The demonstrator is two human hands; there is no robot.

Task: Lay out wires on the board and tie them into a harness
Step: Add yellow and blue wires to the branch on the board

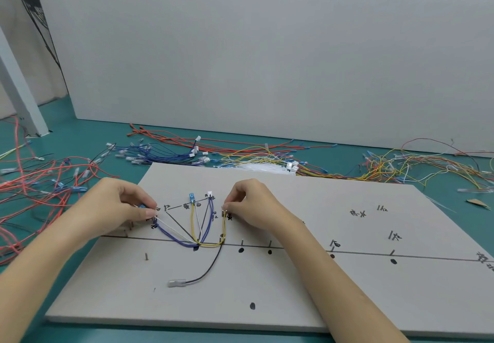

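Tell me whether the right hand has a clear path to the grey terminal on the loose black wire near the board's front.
Probably yes. The grey terminal lies uncovered on the board with nothing over it, but the right hand now pinches the yellow wire and would need to let go.

The board (294, 275) is light grey with black lines and dots. On it lie purple wires (171, 236), yellow wires (224, 226), a white wire (173, 227) and a black wire (211, 263). The table (88, 134) is green.
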